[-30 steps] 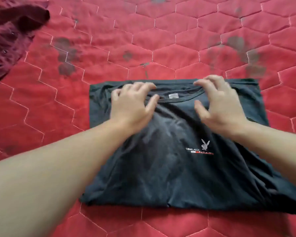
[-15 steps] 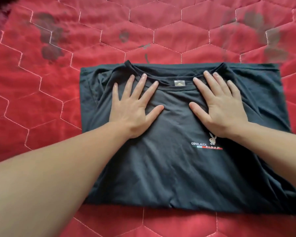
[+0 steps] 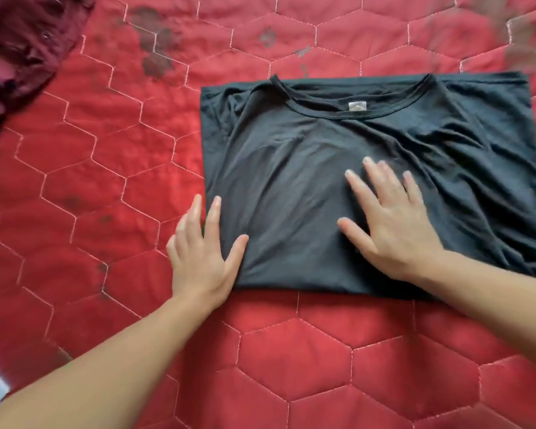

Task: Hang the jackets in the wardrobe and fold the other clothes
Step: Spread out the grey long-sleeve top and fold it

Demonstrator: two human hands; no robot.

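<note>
Red quilt [image 3: 106, 187] fills the view, hexagon stitching, dark blotches near the top; a pale patch shows at the bottom-left corner, too cut off to identify. Dark tee [image 3: 307, 187] lies folded into a rough rectangle right of centre, collar at the far edge with a small tag [image 3: 357, 107] inside, text unreadable. Tee's right and lower-right edges run out of frame or under the right forearm, so that corner can't be checked; left, far and near edges are clear, with bare quilt along all three. Maroon garment [image 3: 19, 51] is bunched in the top-left corner, cropped by the frame, well apart from the tee, type unclear. Left hand [image 3: 203, 258] lies flat, fingers straight, straddling the tee's left edge near the near-left corner: thumb and one finger on fabric, the rest on quilt, gripping nothing. Right hand [image 3: 393, 224] is flat with fingers spread on the tee's middle, slightly motion-blurred, holding nothing.
</note>
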